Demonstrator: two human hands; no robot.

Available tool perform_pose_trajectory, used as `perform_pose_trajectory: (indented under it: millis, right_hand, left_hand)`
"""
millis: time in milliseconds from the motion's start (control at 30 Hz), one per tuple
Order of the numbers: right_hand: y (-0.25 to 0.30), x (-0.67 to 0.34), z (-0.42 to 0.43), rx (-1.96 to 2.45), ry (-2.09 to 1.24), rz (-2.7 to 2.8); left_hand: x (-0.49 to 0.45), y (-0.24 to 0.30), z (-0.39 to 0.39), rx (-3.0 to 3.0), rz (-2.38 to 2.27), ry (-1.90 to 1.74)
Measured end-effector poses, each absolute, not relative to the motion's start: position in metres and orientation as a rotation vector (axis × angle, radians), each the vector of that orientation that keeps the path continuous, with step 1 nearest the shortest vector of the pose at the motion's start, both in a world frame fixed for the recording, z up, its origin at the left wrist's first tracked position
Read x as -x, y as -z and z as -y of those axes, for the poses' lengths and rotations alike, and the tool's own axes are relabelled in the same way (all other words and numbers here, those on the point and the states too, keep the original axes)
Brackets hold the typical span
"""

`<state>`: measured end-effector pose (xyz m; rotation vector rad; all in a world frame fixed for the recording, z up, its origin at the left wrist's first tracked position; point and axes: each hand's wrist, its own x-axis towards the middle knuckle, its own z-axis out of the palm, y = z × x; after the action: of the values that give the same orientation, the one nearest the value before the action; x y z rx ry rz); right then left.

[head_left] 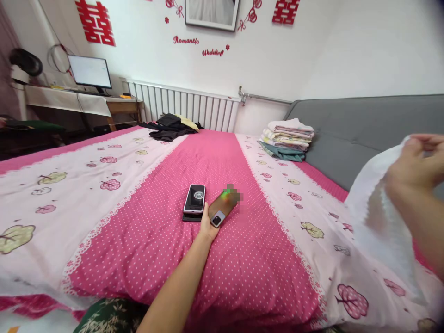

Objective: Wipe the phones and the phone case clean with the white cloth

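My left hand [209, 227] is closed around a smartphone [222, 210] with a shiny brown-gold back, its camera block near my fingers. Part of its far end is blurred out by pixel blocks. Just left of it, a second smartphone [194, 199] with a pale edge and dark lit screen rests on a dark flat item [192, 217] on the bed. At the right edge, my right hand [418, 162] is raised and pinches a thin white cloth [373, 217], which hangs down over the bed. The cloth is partly blurred, and my forearm hides some of it.
A pink dotted bedspread [215, 152] covers the bed. Folded clothes [287, 138] are stacked by the grey headboard [360, 120]. Dark clothes [169, 127] lie at the far edge, before a radiator [183, 104]. Back left stands a desk [69, 99] with a monitor [90, 71].
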<state>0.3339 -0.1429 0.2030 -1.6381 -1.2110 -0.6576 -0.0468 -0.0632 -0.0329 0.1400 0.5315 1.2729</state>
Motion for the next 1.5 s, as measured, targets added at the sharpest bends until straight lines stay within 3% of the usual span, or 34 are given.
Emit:
perform_pose_trajectory:
  millis: [67, 300, 400, 1500]
  right_hand:
    - [-0.172, -0.307, 0.140, 1.788, 0.626, 1.020]
    - [0.026, -0.223, 0.169, 2.032, 0.103, 1.470]
    - [0.064, -0.210, 0.186, 2.080, 0.113, 1.530]
    - [0.072, -0.210, 0.181, 2.257, 0.254, 1.567]
  left_hand:
    - [0.049, 0.034, 0.070, -0.148, -0.526, -1.259]
    - [0.059, 0.037, 0.093, -0.158, -0.501, -1.255]
    - [0.061, 0.034, 0.097, -0.179, -0.470, -1.239]
    - [0.061, 0.053, 0.086, -0.146, -0.551, -1.277]
